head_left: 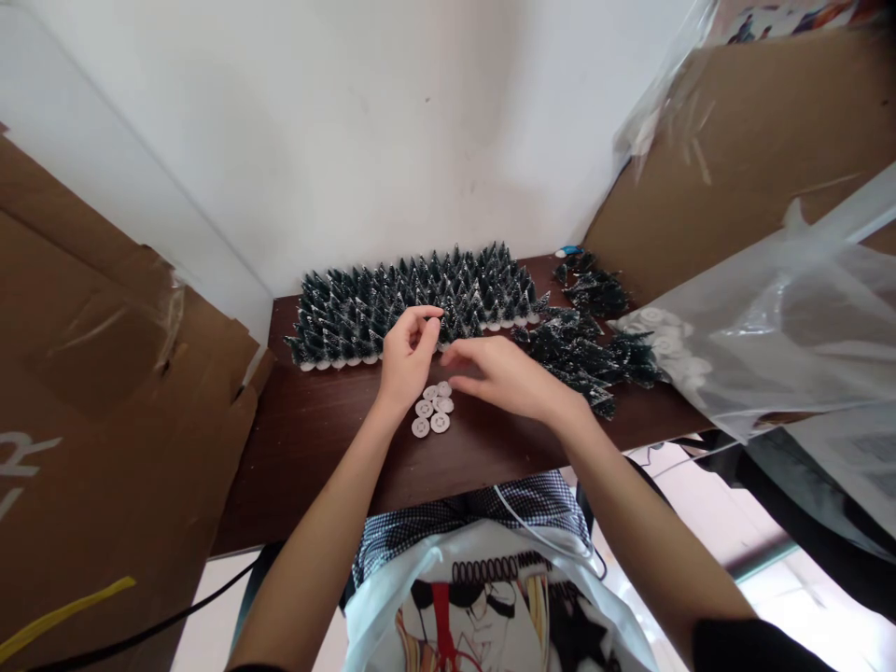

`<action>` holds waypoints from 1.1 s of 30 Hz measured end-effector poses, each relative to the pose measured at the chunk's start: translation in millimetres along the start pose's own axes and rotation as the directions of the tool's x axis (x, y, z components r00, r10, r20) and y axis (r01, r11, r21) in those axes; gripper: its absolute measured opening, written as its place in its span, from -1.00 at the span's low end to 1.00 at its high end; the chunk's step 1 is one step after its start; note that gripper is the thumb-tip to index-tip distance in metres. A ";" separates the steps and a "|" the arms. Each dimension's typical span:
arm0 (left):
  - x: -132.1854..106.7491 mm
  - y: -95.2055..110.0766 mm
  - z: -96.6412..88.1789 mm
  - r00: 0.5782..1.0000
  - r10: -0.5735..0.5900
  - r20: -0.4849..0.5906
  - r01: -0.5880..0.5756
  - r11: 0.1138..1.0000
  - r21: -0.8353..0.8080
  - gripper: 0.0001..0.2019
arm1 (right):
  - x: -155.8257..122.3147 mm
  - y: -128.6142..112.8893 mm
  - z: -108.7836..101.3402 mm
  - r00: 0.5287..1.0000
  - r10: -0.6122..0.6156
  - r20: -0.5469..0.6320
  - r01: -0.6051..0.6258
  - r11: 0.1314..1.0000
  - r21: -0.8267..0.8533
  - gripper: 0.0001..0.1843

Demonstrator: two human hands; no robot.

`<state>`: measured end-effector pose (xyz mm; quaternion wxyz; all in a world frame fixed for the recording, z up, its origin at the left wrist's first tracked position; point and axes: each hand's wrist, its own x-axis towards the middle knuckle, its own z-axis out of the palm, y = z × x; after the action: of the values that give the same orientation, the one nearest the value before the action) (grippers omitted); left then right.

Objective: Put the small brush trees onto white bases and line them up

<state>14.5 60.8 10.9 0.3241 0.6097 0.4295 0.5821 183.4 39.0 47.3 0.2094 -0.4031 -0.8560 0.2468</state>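
Rows of small dark green miniature trees on white bases [413,299] stand upright along the back of a dark brown table [308,457]. My left hand [407,359] is at the front edge of these rows, its fingertips pinched together on something I cannot make out. My right hand [508,378] hovers beside it, fingers curled over several white round bases [432,411] lying on the table. To the right lies a loose pile of trees [584,350] on their sides.
Cardboard panels stand at the left [105,373] and at the right [735,140]. A clear plastic bag [770,336] with white round bases rests at the table's right end. A white wall [350,140] is behind. A cable runs off lower left.
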 end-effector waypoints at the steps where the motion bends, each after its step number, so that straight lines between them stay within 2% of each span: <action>1: 0.2 -0.4 -0.3 1.000 0.002 -0.012 -0.002 1.000 -0.005 -0.87 | 2.0 -0.9 5.1 1.000 -0.012 0.023 0.012 1.000 -0.013 -0.83; 5: 0.1 -2.7 -0.5 1.000 -0.012 -0.019 0.011 0.999 -0.030 -0.87 | 9.8 -6.1 20.7 0.998 -0.006 0.056 0.014 0.990 -0.141 -0.84; 9: -0.2 -2.8 0.0 1.000 -0.019 -0.003 0.019 1.000 -0.023 -0.87 | 15.3 -9.5 26.8 0.998 -0.014 0.065 0.028 0.972 -0.232 -0.83; 16: -0.7 0.9 -0.4 1.000 -0.018 0.001 0.018 1.000 0.001 -0.87 | 17.6 -7.4 33.2 0.997 -0.067 0.043 0.075 0.973 -0.217 -0.86; 33: -0.6 1.2 -0.7 0.999 -0.031 0.017 0.031 0.999 0.008 -0.87 | 16.5 -3.6 33.9 0.996 -0.076 0.052 0.084 0.981 -0.176 -0.87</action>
<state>14.0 59.6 11.8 0.3344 0.6093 0.4384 0.5699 152.7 41.5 25.3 0.1628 -0.3796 -0.8948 0.1696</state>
